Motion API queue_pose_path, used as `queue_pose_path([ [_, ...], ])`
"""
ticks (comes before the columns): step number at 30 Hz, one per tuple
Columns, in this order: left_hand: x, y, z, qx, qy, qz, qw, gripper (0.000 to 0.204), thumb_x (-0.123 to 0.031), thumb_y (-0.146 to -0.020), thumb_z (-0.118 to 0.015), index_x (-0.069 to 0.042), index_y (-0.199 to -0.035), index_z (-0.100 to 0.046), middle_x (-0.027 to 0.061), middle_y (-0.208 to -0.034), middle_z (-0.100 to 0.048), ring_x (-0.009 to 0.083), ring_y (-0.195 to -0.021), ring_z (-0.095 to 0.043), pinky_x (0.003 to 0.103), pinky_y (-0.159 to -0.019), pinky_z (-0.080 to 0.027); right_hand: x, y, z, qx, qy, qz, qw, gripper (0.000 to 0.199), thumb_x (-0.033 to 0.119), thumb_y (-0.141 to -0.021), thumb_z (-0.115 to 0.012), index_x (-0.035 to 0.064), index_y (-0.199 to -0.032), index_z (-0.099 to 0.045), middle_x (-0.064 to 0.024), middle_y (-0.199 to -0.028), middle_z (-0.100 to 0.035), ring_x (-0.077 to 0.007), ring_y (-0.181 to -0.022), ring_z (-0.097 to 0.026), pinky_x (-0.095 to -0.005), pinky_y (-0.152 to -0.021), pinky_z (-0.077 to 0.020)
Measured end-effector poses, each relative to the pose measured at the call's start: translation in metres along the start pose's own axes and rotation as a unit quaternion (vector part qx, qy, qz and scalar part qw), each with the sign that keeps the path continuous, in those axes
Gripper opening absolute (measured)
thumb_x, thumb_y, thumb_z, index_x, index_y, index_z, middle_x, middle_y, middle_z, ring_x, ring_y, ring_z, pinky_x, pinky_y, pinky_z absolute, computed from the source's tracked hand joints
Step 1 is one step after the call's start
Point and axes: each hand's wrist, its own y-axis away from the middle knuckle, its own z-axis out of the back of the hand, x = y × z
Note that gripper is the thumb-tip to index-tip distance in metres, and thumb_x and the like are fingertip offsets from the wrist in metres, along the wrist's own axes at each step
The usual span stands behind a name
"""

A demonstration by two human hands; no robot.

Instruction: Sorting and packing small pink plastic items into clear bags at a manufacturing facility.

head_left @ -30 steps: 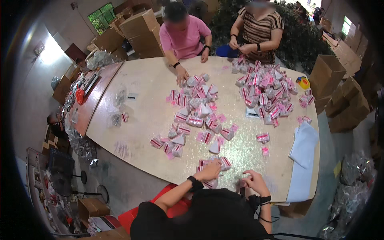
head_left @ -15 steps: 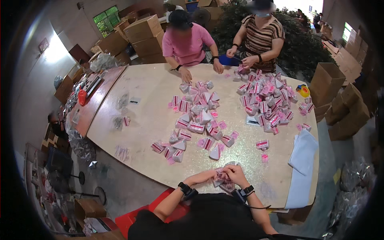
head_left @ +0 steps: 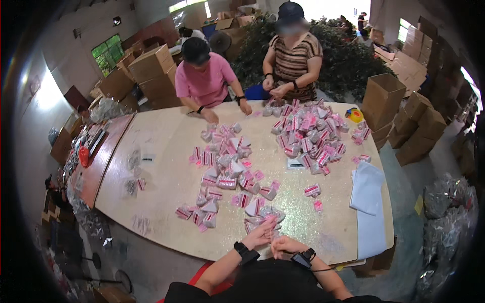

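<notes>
My left hand (head_left: 259, 236) reaches in at the table's near edge, its fingers around the near end of a small clear bag with pink on it (head_left: 271, 220). Close beside it, my right hand (head_left: 286, 245) is closed with fingertips pinched together; what it pinches is too small to make out. Just beyond my fingers lies a clear, shiny packet (head_left: 270, 210). A loose spread of small clear packets with white and pink-striped cards (head_left: 227, 182) runs up the middle of the table (head_left: 166, 202).
A bigger heap of packets (head_left: 310, 134) lies at the far right. White cloth-like sheets (head_left: 371, 202) cover the right edge, near a yellow round item (head_left: 354, 115). Two people, one in a pink top (head_left: 204, 83) and one in a striped top (head_left: 295, 60), stand across. Cartons (head_left: 384, 98) stand at right.
The view has shifted, so the table appears lower and further left. My hands have drawn slightly apart; the right has come back toward me. The person in the striped top has lowered their hands.
</notes>
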Motion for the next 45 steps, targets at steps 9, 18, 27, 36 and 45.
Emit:
queue_pose_path([
  [9,-0.030,-0.018,-0.004,0.090,-0.060,0.091,0.990,0.012,-0.019,-0.090,-0.048,-0.012,-0.082,-0.053,-0.0039,-0.060,-0.038,0.0089,-0.053,-0.036,0.022,-0.049,-0.033,-0.027,0.000,0.027,-0.359,-0.244,0.138,0.890,0.012,0.006,-0.087,-0.045,0.0006,-0.086,-0.056,-0.0071,-0.067,-0.059,-0.0108,-0.053,-0.054,-0.0190,-0.047,-0.0419],
  [18,-0.050,-0.001,-0.044,-0.110,-0.905,0.005,0.410,0.012,-0.016,-0.071,-0.063,-0.006,-0.075,-0.066,0.0145,-0.078,-0.062,0.0288,-0.066,-0.062,0.039,-0.055,-0.048,-0.021,-0.041,0.020,-0.442,0.240,0.125,0.855,0.023,0.014,-0.092,-0.045,-0.0015,-0.083,-0.060,-0.0043,-0.066,-0.060,-0.0078,-0.053,-0.054,-0.0207,-0.046,-0.0424],
  [27,-0.028,0.021,-0.062,-0.178,-0.772,-0.473,0.387,0.017,-0.013,-0.073,-0.064,-0.010,-0.090,-0.065,0.0083,-0.084,-0.053,0.0225,-0.066,-0.052,0.031,-0.051,-0.042,0.016,-0.033,0.003,-0.524,0.362,0.263,0.725,0.012,0.002,-0.083,-0.051,0.0009,-0.085,-0.062,-0.0068,-0.067,-0.061,-0.0141,-0.056,-0.057,-0.0243,-0.052,-0.0456],
  [36,-0.028,0.044,-0.108,-0.225,-0.631,-0.539,0.510,0.013,-0.006,-0.069,-0.069,-0.006,-0.082,-0.068,0.0066,-0.096,-0.055,0.0145,-0.062,-0.049,0.025,-0.054,-0.041,0.077,-0.024,-0.022,-0.467,0.318,0.220,0.795,0.007,0.003,-0.078,-0.056,-0.0004,-0.075,-0.061,-0.0054,-0.061,-0.058,-0.0107,-0.055,-0.054,-0.0241,-0.050,-0.0420],
  [45,0.002,-0.013,-0.029,-0.231,-0.253,-0.284,0.896,0.019,-0.015,-0.086,-0.057,-0.002,-0.098,-0.063,0.0042,-0.096,-0.055,0.0094,-0.076,-0.055,0.023,-0.064,-0.045,0.001,-0.047,0.022,-0.557,0.463,0.191,0.663,0.012,0.011,-0.079,-0.055,0.0027,-0.081,-0.063,-0.0187,-0.071,-0.059,-0.0331,-0.063,-0.059,-0.0365,-0.054,-0.0449],
])
